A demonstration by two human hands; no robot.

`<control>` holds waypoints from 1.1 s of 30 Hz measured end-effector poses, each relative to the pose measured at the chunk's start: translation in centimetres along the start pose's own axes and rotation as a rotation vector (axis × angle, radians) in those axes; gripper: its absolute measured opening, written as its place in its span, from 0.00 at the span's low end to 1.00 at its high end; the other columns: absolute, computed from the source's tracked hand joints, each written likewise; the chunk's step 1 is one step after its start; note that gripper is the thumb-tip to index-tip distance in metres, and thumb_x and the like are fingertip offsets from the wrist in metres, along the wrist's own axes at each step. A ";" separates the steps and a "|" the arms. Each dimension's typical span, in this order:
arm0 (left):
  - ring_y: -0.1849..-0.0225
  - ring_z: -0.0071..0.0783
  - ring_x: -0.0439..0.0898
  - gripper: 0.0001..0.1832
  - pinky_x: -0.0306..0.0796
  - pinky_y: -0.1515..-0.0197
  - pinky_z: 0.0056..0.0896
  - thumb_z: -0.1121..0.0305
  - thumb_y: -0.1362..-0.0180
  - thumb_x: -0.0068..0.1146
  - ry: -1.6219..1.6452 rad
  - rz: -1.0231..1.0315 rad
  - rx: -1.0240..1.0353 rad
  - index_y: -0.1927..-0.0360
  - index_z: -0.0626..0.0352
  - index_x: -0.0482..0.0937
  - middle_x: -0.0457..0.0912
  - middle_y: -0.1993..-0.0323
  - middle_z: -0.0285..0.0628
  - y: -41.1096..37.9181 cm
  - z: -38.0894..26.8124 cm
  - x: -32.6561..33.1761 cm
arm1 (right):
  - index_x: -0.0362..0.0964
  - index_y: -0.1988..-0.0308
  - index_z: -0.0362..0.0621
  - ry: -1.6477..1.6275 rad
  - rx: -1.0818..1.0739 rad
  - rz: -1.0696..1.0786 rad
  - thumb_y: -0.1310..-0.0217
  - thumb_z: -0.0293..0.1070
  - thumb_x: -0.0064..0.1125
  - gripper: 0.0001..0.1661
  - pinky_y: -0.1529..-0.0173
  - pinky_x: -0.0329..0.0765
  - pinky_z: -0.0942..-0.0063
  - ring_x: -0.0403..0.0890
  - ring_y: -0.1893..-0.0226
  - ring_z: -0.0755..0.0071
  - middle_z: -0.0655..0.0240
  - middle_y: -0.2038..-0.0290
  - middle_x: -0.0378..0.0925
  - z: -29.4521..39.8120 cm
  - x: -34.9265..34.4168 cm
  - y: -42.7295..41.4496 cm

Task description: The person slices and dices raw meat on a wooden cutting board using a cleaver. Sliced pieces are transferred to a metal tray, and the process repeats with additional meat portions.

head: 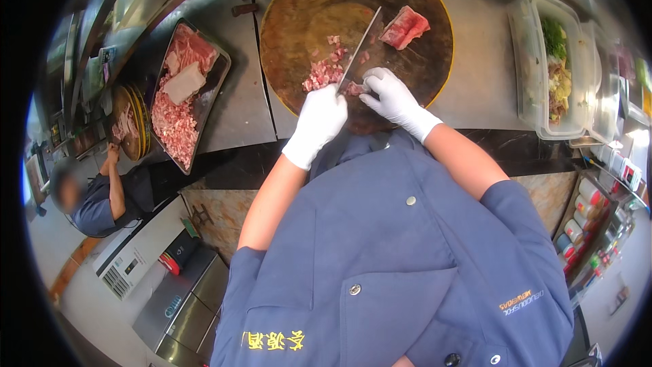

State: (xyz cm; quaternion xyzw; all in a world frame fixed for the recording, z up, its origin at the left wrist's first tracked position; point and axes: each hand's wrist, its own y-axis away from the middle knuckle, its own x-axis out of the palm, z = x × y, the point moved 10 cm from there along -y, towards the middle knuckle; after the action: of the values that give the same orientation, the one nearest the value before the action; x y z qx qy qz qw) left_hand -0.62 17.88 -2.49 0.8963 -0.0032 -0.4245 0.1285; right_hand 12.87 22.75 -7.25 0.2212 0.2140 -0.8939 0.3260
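My left hand [320,114], in a white glove, grips a broad-bladed kitchen knife [359,48]. The blade is seen nearly edge-on and slants up and to the right across a round wooden chopping block [300,20]. Right of the blade, my gloved right hand [395,96] presses bent fingertips on a small strip of raw meat [355,88]. Diced raw meat [322,74] is heaped left of the knife, with a few loose bits beyond. Farther up the block lies a larger slab of raw meat [405,28], touched by neither hand. The knife's handle is hidden inside my left hand.
A metal tray [216,86] on the left holds diced meat, a pale block and a larger meat piece. A dark wooden handle [244,9] lies near the chopping block. At right stands a clear plastic tub [535,61] with vegetables. A co-worker [104,204] stands far left.
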 end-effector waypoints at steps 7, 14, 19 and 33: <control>0.68 0.63 0.84 0.07 0.77 0.61 0.59 0.73 0.36 0.54 -0.085 0.037 -0.010 0.66 0.66 0.80 0.82 0.73 0.63 6.9 0.7 -0.9 | 0.75 0.62 0.42 0.050 0.073 0.000 0.44 0.29 0.73 0.13 0.46 0.80 0.55 0.80 0.52 0.47 0.58 0.56 0.78 0.3 0.3 0.5; 0.62 0.66 0.85 0.13 0.78 0.55 0.59 0.73 0.36 0.52 -0.150 0.105 -0.074 0.55 0.72 0.83 0.84 0.68 0.67 7.5 1.9 1.0 | 0.80 0.64 0.42 0.177 0.097 0.039 0.40 0.31 0.66 0.05 0.49 0.82 0.57 0.82 0.53 0.50 0.60 0.61 0.80 -0.2 2.4 0.4; 0.63 0.67 0.85 0.11 0.79 0.55 0.60 0.74 0.37 0.52 -0.103 0.093 -0.055 0.59 0.72 0.82 0.83 0.70 0.68 4.3 2.0 3.3 | 0.81 0.65 0.44 0.229 0.082 0.055 0.40 0.30 0.63 0.04 0.51 0.83 0.56 0.82 0.56 0.52 0.62 0.62 0.79 0.0 3.1 0.2; 0.63 0.64 0.85 0.12 0.78 0.57 0.54 0.71 0.34 0.53 -0.045 0.049 -0.063 0.59 0.70 0.84 0.84 0.70 0.64 5.8 0.3 0.3 | 0.80 0.64 0.43 0.120 0.106 -0.010 0.38 0.29 0.63 0.03 0.49 0.82 0.55 0.83 0.55 0.48 0.59 0.61 0.80 -0.2 1.0 1.2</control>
State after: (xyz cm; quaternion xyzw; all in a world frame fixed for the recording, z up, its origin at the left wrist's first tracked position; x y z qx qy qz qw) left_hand -0.02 12.18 -1.55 0.8816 -0.0147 -0.4412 0.1669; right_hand 13.09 21.51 -8.19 0.2901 0.1865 -0.8908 0.2958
